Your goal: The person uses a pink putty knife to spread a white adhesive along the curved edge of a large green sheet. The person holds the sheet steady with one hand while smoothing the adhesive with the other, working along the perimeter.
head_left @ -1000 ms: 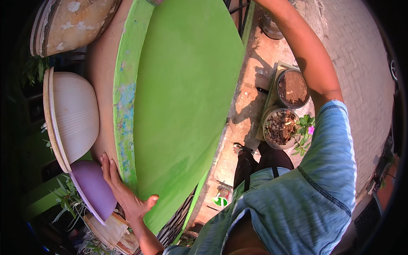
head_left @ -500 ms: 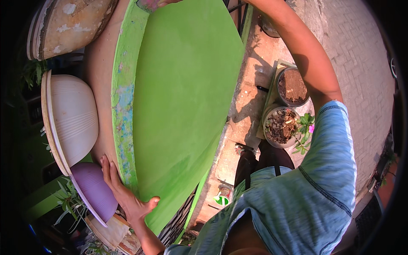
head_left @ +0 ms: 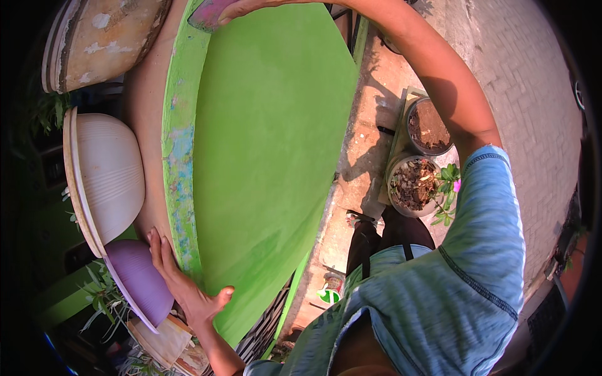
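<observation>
The right hand point(head_left: 248, 6) is closed on a flat pink-and-grey pad point(head_left: 208, 14), thumb along its near edge (the other fingers are cut off or hidden, so I cannot tell how they wrap it). The pad sits at the upper end of a long, light green strip point(head_left: 180, 106) flaked with blue and pink patches, and appears to touch it. The picture's edge crops the pad, so its own long axis cannot be told; the strip's runs nearly top to bottom, bowed by the lens. Seen from the right grip, the most heavily patched stretch lies below, between the two hands, with the right hand the nearer to the pad.

The left hand point(head_left: 191, 299) rests at the strip's lower end, its grip apart and holding nothing: fingers up on a smooth tan ledge point(head_left: 147, 88), thumb stretched out over a broad, bright green panel point(head_left: 269, 138).

Left of the strip, a purple bowl-shaped pot point(head_left: 138, 276) stands just beside the left fingers, with a ribbed white pot point(head_left: 113, 175) and a worn tan pot point(head_left: 103, 50) further up. Their curved sides crowd the ledge rather than the strip. At right, the right arm reaches past two round soil-filled pots point(head_left: 414, 182), well apart from the pad, and a small tub of green paint point(head_left: 330, 293) stands low near the feet.
</observation>
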`<state>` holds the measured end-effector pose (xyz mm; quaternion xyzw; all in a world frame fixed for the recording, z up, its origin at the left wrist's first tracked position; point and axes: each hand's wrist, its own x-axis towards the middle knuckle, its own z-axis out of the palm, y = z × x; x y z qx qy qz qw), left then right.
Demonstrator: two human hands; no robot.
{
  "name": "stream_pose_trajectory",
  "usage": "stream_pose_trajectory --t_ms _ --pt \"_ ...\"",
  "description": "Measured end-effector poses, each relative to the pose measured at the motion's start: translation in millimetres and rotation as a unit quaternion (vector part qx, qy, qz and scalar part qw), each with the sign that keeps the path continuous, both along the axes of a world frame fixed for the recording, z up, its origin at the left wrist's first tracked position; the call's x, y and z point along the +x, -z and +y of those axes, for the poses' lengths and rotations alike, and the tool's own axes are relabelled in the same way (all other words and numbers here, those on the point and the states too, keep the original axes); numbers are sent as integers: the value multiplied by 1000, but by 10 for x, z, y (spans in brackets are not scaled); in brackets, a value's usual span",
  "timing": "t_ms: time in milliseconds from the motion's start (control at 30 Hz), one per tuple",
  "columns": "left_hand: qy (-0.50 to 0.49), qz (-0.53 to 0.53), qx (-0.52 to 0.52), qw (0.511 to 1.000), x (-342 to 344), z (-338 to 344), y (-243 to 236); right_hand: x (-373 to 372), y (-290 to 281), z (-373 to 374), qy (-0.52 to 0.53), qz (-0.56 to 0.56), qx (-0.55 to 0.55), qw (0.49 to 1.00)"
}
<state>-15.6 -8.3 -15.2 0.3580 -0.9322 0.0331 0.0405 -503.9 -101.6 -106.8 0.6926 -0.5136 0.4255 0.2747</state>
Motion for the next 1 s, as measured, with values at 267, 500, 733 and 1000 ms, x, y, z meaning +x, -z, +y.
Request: stream_pose_trajectory --t_ms 267,500,733,1000 --pt "1 1 0 1000 6 1 13 31 -27 16 -8 2 3 1000" --pt "4 0 -1 1000 3 -5 -5 14 -50 -68 -4 14 -24 1000" --pt "5 0 -3 1000 24 -4 -9 70 -55 -18 -1 10 -4 1000" --pt "4 2 -1 1000 14 -13 -9 69 -25 -32 7 4 34 999"
